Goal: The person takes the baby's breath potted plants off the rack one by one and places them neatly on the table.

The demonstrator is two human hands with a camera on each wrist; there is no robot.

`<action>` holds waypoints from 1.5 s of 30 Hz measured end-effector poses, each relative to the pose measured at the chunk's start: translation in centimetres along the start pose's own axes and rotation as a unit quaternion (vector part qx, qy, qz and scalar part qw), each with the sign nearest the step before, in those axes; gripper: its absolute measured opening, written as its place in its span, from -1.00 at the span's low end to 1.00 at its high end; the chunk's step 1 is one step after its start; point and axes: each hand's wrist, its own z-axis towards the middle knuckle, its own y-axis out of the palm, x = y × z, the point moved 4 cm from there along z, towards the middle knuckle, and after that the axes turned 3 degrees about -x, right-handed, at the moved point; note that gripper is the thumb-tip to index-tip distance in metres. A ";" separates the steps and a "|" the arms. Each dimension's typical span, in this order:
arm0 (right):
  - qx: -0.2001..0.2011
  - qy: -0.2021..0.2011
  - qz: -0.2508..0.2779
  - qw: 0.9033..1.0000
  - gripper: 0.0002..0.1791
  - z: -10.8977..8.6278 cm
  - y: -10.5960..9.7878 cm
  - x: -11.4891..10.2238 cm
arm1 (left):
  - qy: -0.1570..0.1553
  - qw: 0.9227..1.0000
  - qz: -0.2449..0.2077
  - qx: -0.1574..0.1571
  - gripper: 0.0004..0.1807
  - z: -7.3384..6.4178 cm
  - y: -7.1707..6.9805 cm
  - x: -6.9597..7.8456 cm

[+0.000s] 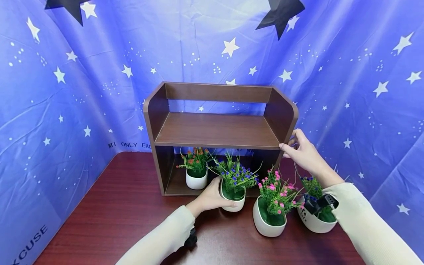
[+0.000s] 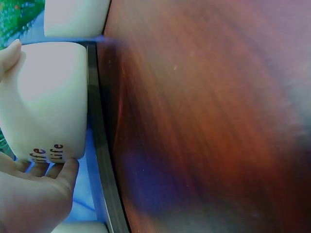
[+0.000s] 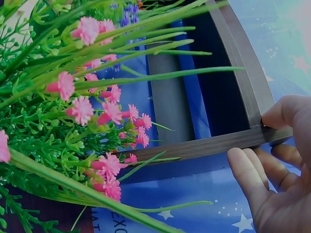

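Note:
My left hand (image 1: 212, 195) grips a white pot (image 1: 233, 207) of blue flowers, thumb on its near side and fingers round the other. The pot is at the front edge of the lower compartment of a brown two-tier shelf (image 1: 216, 130). In the left wrist view, the pot (image 2: 53, 97) has "Life" printed near my fingertips. My right hand (image 1: 306, 154) holds the shelf's right side panel, thumb at the front edge, fingers on the outer face. The right wrist view shows that hand (image 3: 277, 189) at the corner where boards meet.
A white pot of orange flowers (image 1: 196, 182) stands inside the lower compartment, on the left. Right of my left hand, a pot of pink flowers (image 1: 269, 228) stands on the reddish table (image 1: 109, 206). Another blue-flowered pot (image 1: 318, 225) is partly behind my right sleeve. A starry blue cloth (image 1: 99, 73) hangs behind.

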 end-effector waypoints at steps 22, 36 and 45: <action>0.003 0.002 -0.006 1.000 -0.46 -0.1 0.0 0.2 | -0.031 1.000 -0.004 0.002 0.23 -5.5 0.2 0.0; 0.005 -0.001 -0.007 1.000 -0.48 0.0 0.0 0.1 | -0.038 0.999 -0.004 0.017 0.26 -7.2 0.5 0.2; 0.006 0.000 -0.005 1.000 -0.47 0.0 0.1 0.0 | -0.041 0.999 -0.003 0.027 0.30 -7.5 0.9 0.0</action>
